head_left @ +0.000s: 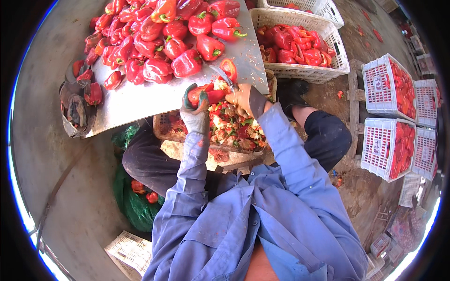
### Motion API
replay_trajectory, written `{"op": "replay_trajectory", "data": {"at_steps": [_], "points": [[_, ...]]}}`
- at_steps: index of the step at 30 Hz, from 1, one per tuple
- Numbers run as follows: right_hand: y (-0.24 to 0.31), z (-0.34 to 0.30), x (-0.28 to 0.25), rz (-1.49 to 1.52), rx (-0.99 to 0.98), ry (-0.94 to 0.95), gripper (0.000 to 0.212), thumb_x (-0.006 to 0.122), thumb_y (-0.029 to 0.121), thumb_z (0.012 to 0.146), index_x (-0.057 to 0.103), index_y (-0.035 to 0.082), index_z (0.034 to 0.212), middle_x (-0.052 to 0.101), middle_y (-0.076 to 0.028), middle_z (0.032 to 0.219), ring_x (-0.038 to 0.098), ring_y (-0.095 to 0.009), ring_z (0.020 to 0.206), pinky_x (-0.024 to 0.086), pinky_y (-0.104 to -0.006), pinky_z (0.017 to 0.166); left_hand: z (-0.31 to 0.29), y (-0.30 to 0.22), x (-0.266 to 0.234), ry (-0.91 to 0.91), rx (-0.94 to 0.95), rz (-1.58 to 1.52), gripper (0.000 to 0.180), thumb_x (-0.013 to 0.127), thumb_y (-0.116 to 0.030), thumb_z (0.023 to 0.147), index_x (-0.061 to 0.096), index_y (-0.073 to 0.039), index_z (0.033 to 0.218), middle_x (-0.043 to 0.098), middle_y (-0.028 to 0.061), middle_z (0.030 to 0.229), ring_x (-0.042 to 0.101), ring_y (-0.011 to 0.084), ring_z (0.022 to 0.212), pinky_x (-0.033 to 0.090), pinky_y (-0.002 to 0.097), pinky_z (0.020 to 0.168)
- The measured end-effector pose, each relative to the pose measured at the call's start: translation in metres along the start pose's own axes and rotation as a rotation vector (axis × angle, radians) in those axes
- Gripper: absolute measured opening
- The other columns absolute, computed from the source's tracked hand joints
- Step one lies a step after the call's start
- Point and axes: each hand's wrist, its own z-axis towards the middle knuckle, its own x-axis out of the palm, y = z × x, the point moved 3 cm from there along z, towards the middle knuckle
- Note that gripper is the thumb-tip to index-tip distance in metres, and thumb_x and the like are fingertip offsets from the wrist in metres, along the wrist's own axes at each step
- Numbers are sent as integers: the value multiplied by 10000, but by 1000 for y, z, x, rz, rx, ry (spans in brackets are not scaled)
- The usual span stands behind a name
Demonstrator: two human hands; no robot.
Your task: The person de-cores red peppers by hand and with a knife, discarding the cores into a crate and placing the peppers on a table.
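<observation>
My left hand [195,117], in a grey knit glove with dark green fingers, is closed around a red bell pepper [213,94] above the table's near edge. Beside it my right hand [247,99], gloved in brown and tan, is closed on a knife [219,72]. Its curved blade points up and left, and the handle is hidden in my fist. Pale seedy core shows at the pepper's right end. Behind the blade is a cut red pepper piece [229,68]. Under both hands, a crate [165,133] between my legs holds pepper cores and scraps [236,129].
Whole red peppers [154,49] are heaped on the metal table [123,103]. A white crate [300,71] of cut peppers stands right of it. More filled crates [375,143] are stacked at far right. A green net bag [131,199] with peppers lies left of my legs.
</observation>
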Motion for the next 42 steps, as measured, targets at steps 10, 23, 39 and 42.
{"op": "replay_trajectory", "data": {"at_steps": [10,23,39,42], "points": [[61,-41,35,-590,-627,-533,208,773,214,908,699,71,1039,723,-218,864,717,-443,853,565,-518,718,-11,-6,11,16,119,103,422,743,58,892,671,7,1304,680,75,1195,661,161,1075,548,310,989],[58,2,21,-824,-409,-476,269,780,291,892,707,59,1008,737,-233,906,721,-452,892,566,-539,757,8,1,1,-115,-206,-47,208,752,-30,948,757,8,1152,722,33,912,631,83,756,542,234,662],[58,11,38,-915,-460,-517,218,761,222,900,722,70,1050,731,-241,940,715,-445,920,562,-534,776,-59,-50,-51,-49,-28,-93,364,644,54,977,662,71,1340,723,122,1246,693,168,1078,542,289,1001],[59,6,29,-705,-515,-437,286,774,239,892,732,69,1118,732,-249,962,723,-431,927,573,-503,782,-66,-14,-78,-111,-48,-222,383,676,-31,1002,639,54,1374,723,138,1260,712,210,1103,576,329,1002]]}}
